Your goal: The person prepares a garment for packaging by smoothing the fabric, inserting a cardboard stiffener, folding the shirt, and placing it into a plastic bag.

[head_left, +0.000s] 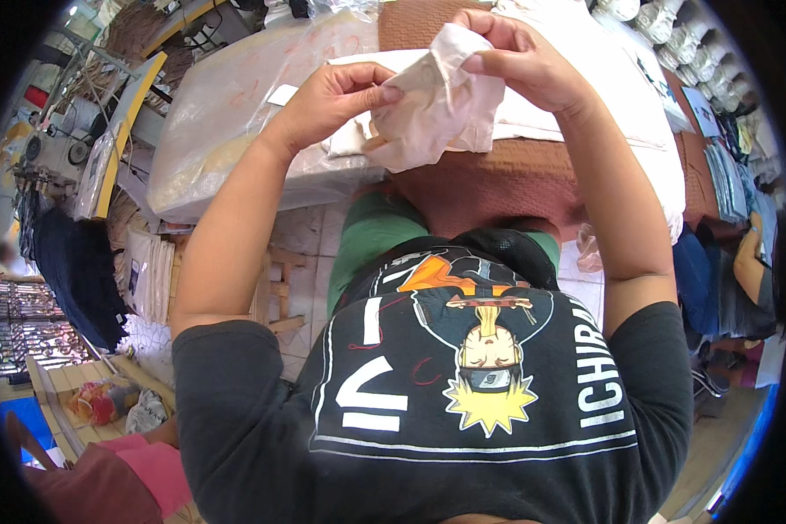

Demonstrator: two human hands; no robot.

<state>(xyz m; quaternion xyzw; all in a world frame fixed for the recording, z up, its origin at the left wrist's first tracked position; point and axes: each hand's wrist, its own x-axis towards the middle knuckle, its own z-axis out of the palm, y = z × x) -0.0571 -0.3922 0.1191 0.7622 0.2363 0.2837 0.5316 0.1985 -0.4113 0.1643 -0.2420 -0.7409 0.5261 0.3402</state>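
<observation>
Over the brown surface (pixel 506 175), left hand (pixel 327 100) and right hand (pixel 533 68) extend, bent fingers (pixel 388 93) pinching pale cloth (pixel 437 105), seemingly its edge.

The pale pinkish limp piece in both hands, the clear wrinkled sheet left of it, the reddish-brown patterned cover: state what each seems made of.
Pale pinkish limp piece: matte fabric, perhaps cotton; it drapes in soft creases.
Clear wrinkled sheet: thin, glossy plastic, likely; it is see-through with highlights.
Reddish-brown patterned cover: dull finish, possibly vinyl or textile; the raised-looking pattern fits either.
</observation>
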